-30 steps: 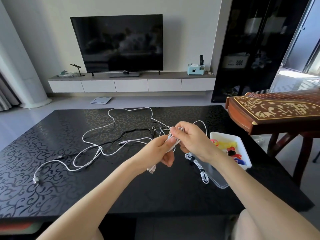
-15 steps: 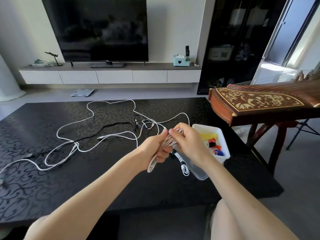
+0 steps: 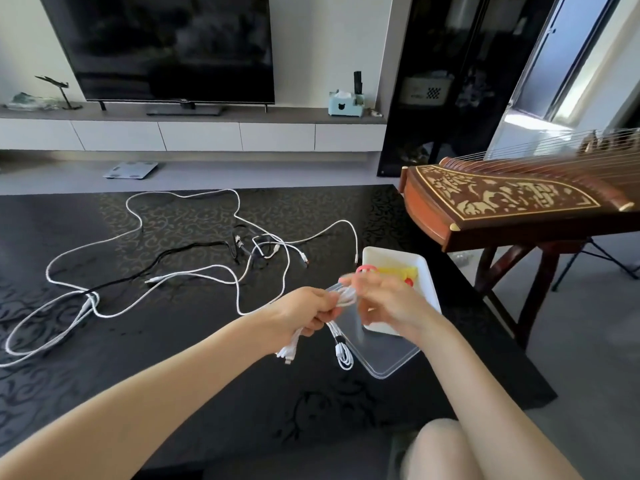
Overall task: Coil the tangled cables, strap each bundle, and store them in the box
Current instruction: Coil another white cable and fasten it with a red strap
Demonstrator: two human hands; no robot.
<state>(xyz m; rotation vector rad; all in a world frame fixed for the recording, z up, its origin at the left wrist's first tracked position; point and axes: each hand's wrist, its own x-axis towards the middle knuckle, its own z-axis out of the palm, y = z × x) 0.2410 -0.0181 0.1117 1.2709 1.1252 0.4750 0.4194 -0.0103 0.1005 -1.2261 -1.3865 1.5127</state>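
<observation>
Left hand point(image 3: 304, 311) fingers curl round the coiled white cable point(image 3: 347, 296); right hand point(image 3: 391, 303) touches its top, too blurred to tell its grasp.

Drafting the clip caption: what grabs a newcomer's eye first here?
Two hands meet mid-frame over the black table. The left hand grips a coiled white cable, and the blurred right hand is beside it. A tangle of white and black cables sprawls to the left. At right are a white box of coloured straps and an ornate wooden zither.
</observation>
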